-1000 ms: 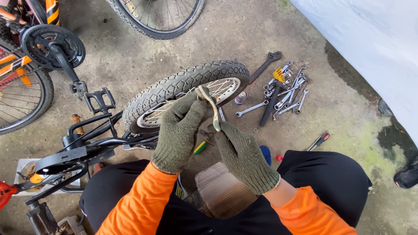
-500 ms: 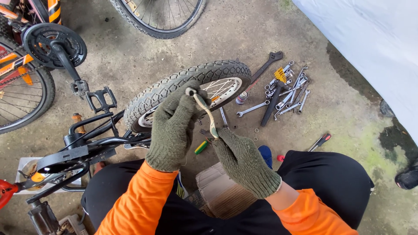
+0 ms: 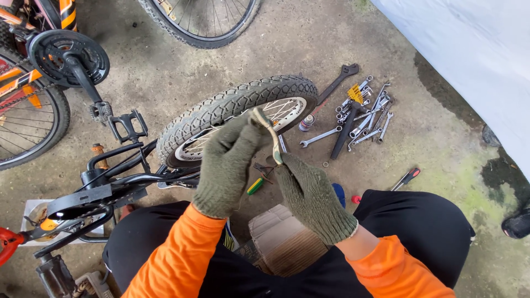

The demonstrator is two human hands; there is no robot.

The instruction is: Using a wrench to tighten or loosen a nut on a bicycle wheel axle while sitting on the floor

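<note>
Left hand (image 3: pixel 229 165): gloved, fingers pinched on the upper end of a small curved metal piece (image 3: pixel 269 134).
Right hand (image 3: pixel 309 196): gloved, fingertips pinching the piece's lower end.
Piece: held in the air between both hands — above the small bicycle wheel (image 3: pixel 237 113).
Nearby: wrenches (image 3: pixel 359 113) scattered on the concrete floor (image 3: pixel 386 49), well apart — a green-handled screwdriver (image 3: pixel 255 186) just below the hands.

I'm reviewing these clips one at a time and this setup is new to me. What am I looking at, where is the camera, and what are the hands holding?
The camera sits on a person's head and looks down at their own hands and lap. Both wear olive knitted gloves. The left hand and right hand hold a thin, curved, pale strip between them; what it is made of is unclear. Below lies a small black-tyred bicycle wheel on the concrete floor, with a pile of silver spanners to the right and a green-handled screwdriver by the knees.
</note>
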